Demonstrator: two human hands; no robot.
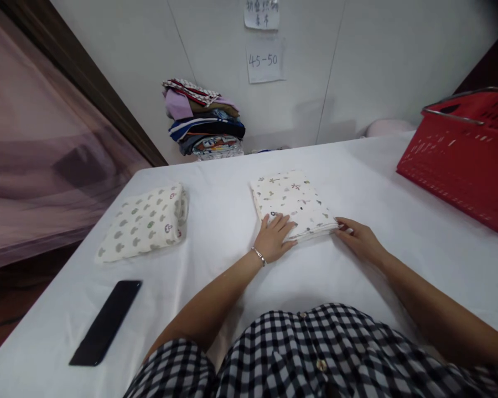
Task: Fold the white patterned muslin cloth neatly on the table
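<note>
While I watch from my remote seat, the left hand (275,237) lies palm-down, fingers slightly spread, over the near left part of the folded cloth (292,193). Over on the other side, I see the right hand (361,241) at the near right corner, thumb and forefinger pinching the edge. So the cloth sits on the white-covered bench (218,221), just beyond both hands and reaching away from them, touched by each. And what a neat packet I've got here: off-white, roughly rectangular, flat, sprinkled with little green, grey, dark and reddish motifs, its stacked layers showing along the near edge. Well off to the left, I spot a mushroom-print cloth (139,226), also folded, with a dark phone (107,323) nearer me.
</note>
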